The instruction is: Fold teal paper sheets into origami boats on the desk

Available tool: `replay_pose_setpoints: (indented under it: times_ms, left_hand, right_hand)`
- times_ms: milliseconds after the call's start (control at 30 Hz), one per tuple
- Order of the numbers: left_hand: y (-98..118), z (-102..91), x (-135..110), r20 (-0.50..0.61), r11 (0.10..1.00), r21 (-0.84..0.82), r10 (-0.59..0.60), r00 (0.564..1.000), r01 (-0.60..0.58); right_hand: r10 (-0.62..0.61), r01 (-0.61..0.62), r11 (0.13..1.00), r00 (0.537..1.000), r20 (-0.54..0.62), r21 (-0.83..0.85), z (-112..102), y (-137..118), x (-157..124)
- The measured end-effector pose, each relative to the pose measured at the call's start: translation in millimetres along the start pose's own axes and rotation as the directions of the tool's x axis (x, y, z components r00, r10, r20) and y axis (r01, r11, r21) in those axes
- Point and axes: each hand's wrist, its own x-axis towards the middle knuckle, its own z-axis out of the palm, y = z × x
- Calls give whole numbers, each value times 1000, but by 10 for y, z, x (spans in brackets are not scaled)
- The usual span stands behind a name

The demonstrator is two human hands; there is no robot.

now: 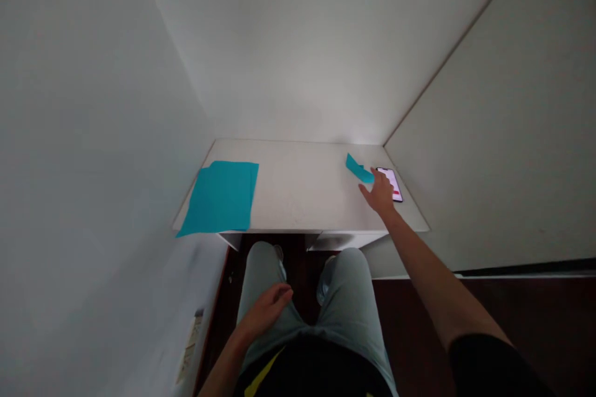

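My right hand (380, 192) reaches out over the right end of a small white table (302, 189). Its fingers are stretched toward a phone (391, 183) with a lit screen, and the fingertips touch or nearly touch the phone's near-left edge. A small folded teal paper piece (357, 169) lies just left of that hand. A larger flat teal paper sheet (221, 197) lies on the table's left end, its near corner hanging over the edge. My left hand (267, 310) rests on my left thigh with fingers loosely curled, holding nothing.
White walls close in the table on the left, back and right. My legs in light grey trousers (347, 298) sit below the table's front edge over a dark floor. A wall socket (189, 347) is low on the left wall.
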Motion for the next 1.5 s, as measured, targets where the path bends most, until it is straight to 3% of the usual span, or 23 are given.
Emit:
replay_pose_setpoints:
  times_ms: [100,167,267,367,433,500,600,667,733,833,967,1067,1300,1500]
  left_hand:
    - [36,-19,-20,-10,999,-25,-23,1000,22]
    - [99,-23,-27,-41,997,-75,-4,999,1]
    - [270,-38,-7,-75,985,-150,71,995,-81]
    - [553,-106,119,-132,963,-151,204,970,-223]
    - [784,-193,307,-229,933,-74,327,917,-352]
    - [1013,-313,582,-364,884,17,441,820,-468]
    - [1281,-524,1064,-515,819,129,537,668,-559]
    - [1387,-649,1342,-535,800,174,567,627,-575]
    - [1441,-732,1531,-482,778,246,616,623,-578]
    - [1469,-766,1647,-397,769,334,639,659,-545]
    - [1476,-714,1654,-262,729,478,650,713,-489]
    - [1472,-681,1665,-154,657,561,681,716,-504]
    - [1473,-693,1678,-69,574,645,701,710,-504]
    - [1499,-682,1631,-21,584,600,694,720,-546]
  right_hand:
    - [134,-135,990,990,-33,-31,80,-20,250]
    - [141,-142,989,990,-18,-30,128,-45,340]
    - [58,-55,997,997,59,-50,152,-161,334]
    - [-98,106,992,989,113,-63,154,-402,124]
    - [-228,235,972,960,162,-26,172,-599,-112]
    - [-340,341,940,917,210,31,211,-788,-373]
    - [-414,409,910,883,222,72,286,-996,-679]
    - [-425,416,905,879,216,88,328,-1063,-774]
    - [-439,424,898,870,225,117,355,-1077,-791]
    - [-452,427,892,859,241,152,377,-1046,-759]
    - [-371,350,928,902,220,129,405,-1019,-735]
    - [-314,297,949,921,233,103,439,-1028,-726]
    - [-156,135,983,972,175,123,545,-1001,-658]
    - [-40,18,988,989,142,156,594,-916,-581]
